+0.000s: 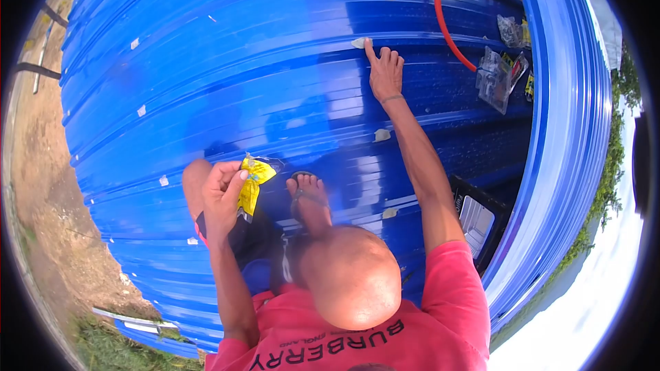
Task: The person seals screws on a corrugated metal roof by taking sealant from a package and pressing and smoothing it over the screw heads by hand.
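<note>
My left hand (pixel 223 196) pinches a crumpled yellow plastic packet (pixel 254 177) with some clear film about it, above my bent left knee. My right hand (pixel 386 74) reaches forward, its index fingertip on a small whitish patch (pixel 358 43) on a rib of the blue metal sheeting (pixel 261 96). The other right fingers are partly bent, and nothing shows in that hand. More pale patches (pixel 382 135) sit nearer me along the same line. My foot in a flip-flop (pixel 309 196) rests on the sheeting between my hands.
An orange-red hose (pixel 440 14) curves at the upper right, near clear plastic packages (pixel 493 81). A black case (pixel 481 223) lies by the raised blue metal panel (pixel 564 130) on the right. The sheeting's left edge drops to dirt ground (pixel 51 185).
</note>
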The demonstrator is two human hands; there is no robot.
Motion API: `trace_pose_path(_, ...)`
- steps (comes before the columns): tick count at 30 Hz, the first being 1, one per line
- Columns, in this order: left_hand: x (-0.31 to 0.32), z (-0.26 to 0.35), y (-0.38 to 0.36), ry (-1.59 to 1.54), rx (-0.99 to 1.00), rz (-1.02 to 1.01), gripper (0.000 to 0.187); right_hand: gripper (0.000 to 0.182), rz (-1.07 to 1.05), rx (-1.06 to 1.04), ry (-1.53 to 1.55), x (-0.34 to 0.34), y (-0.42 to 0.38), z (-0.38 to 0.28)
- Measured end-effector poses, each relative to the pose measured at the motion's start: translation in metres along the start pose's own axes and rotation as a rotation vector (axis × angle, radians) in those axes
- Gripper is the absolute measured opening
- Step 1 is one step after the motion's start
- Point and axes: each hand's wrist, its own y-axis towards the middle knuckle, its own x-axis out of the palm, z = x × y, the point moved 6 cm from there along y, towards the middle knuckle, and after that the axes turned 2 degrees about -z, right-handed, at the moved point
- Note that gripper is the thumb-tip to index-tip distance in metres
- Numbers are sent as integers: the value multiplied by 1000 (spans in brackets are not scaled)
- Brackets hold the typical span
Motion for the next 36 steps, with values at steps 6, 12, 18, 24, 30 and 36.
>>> trace_pose_path(6, -2, -4, -3, -18, 0, -17, 12, 80, -42, 137, 272, 5, -17, -7)
trace_pose_path(12, 0, 1, -5, -16, -1, -18, 13, 85, -27, 193, 349, 5, -13, -20)
trace_pose_path(18, 1, 2, -3, -11, -4, -10, 14, 87, -82, 316, 323, 11, -11, -52)
trace_pose_path(24, 0, 4, -4, -2, -3, -8, 14, 87, -72, 362, 433, 6, -15, -63)
trace_pose_path(30, -2, 4, -5, 28, -12, 4, 13, 87, -84, 400, 328, 8, -17, -40)
trace_pose_path(36, -2, -1, -3, 18, -25, -2, 13, 80, -19, 340, 288, -3, -8, -19)
